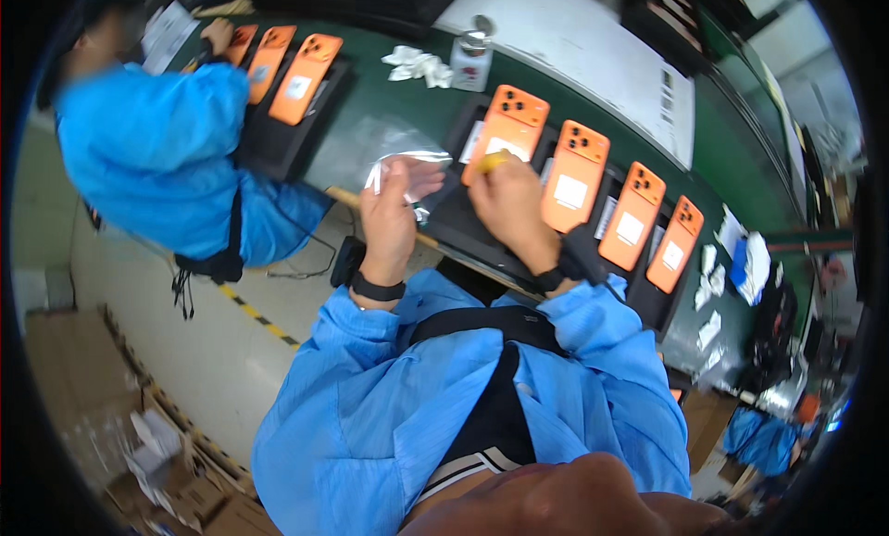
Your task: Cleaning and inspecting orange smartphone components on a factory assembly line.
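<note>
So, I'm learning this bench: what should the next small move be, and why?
Probably draw the right hand back slightly: it partly hides the white label on the orange phone beneath, so that label can't be fully checked.

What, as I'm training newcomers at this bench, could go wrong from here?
The clear plastic in the left hand might brush against the nearest orange phone. The right hand, with something yellow at its fingers, is at that phone; a slip could shift or smudge it. The white bottle stands close to the black tray; if knocked, it might topple onto that phone.
</note>
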### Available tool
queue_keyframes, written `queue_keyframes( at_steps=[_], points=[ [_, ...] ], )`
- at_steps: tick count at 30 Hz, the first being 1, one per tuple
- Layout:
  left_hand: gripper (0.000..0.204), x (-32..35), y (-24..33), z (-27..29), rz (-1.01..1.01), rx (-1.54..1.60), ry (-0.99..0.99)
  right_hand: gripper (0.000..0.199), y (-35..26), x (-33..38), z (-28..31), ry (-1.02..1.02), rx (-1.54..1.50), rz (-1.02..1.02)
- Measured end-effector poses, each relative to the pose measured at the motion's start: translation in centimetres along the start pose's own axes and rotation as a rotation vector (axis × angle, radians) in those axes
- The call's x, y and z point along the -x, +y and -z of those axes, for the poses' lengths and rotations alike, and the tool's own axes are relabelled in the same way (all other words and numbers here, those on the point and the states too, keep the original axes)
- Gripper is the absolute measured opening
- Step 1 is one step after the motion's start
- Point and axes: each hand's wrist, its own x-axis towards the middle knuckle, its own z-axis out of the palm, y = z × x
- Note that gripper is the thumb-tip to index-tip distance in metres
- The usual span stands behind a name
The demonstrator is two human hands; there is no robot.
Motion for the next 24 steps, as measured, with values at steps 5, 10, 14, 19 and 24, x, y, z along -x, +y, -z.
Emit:
queue_keyframes(
  at_steps=[5, 10, 14, 19, 24],
  points=[
    [0.034, 0.0, 0.0, 0.0, 0.190, 0.112, -0.120, 0.013, 1.0, -0.3, 0.0, 0.115, -0.572, -0.273],
    [0.032, -0.2, -2.6, -2.2, 0.299, 0.172, -0.221, 0.012, 1.6, -0.2, -0.1, 0.075, -0.724, -0.335],
    [0.031, -1.1, -4.3, -2.6, 0.320, 0.116, -0.233, 0.010, 2.3, -0.6, 0.5, 0.103, -0.891, -0.426],
    [0.031, -1.4, -5.2, -2.1, 0.235, -0.090, -0.326, 0.017, 6.4, -4.2, 7.6, 0.555, -1.213, -0.635],
    [0.038, -1.2, -3.5, -2.2, 0.306, -0.110, -0.343, 0.011, 2.4, -4.6, 12.4, 0.776, -0.803, -0.096]
  ],
)
